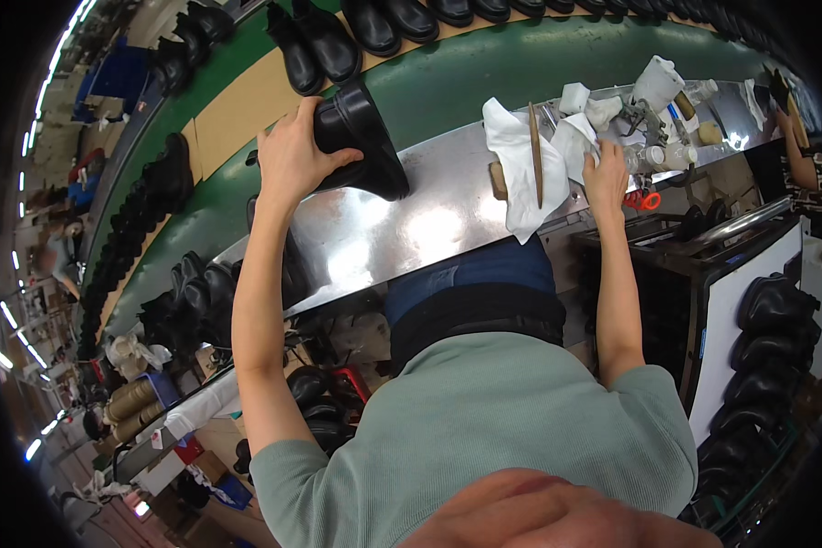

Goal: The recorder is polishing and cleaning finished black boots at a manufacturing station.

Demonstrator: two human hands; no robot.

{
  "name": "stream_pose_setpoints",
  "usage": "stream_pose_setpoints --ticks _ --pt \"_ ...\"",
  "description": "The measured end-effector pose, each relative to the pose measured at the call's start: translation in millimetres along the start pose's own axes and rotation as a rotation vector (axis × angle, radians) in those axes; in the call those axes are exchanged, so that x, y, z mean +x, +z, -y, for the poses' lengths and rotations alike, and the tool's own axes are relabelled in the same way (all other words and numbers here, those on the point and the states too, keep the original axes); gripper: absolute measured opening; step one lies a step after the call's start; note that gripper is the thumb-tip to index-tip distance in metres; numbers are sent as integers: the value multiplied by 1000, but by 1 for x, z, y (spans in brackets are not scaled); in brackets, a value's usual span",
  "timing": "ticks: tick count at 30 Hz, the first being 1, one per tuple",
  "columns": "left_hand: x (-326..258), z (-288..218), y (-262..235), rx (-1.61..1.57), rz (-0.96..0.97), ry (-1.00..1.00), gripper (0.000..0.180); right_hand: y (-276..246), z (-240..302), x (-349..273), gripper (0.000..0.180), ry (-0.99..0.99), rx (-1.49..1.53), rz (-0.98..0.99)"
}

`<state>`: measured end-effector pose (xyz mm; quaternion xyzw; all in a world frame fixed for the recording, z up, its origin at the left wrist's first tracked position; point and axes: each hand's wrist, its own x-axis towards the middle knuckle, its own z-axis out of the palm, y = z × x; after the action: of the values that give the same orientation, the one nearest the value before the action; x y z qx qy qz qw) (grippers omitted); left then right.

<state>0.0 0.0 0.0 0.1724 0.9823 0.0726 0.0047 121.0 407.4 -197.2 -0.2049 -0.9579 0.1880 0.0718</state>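
Note:
On the left, my left hand [294, 157] grips a black ankle boot [367, 137] by its upper, thumb on the near side, above the shiny metal worktop [429, 215]. My right hand [605, 175] is closed at the edge of a crumpled white cloth [572, 144], fingertips pinching it among the supplies on the right. Just left of that cloth lies a larger white cloth [513, 137] with a thin brown stick [535, 160] across it. A small tan block [498, 181] sits beside the larger cloth.
Rows of black boots [315, 41] stand on brown board along the green belt [447, 68] behind the worktop. Clear bottles [676, 157] and a white container [658, 84] crowd the right end. A rack of boots [763, 352] stands at right; another person's arm [799, 164] shows far right.

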Motion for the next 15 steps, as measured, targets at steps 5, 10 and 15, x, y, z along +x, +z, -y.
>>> stream_pose_setpoints --ticks 5,10,15 --pt "-3 -8 0 26 -84 58 72 -29 44 31 36 -15 -47 -170" --pt "-9 -8 4 55 -119 103 76 -23 7 58 26 53 -31 -131" --pt "-15 -7 4 55 -128 81 74 -52 -14 67 26 120 64 -176"
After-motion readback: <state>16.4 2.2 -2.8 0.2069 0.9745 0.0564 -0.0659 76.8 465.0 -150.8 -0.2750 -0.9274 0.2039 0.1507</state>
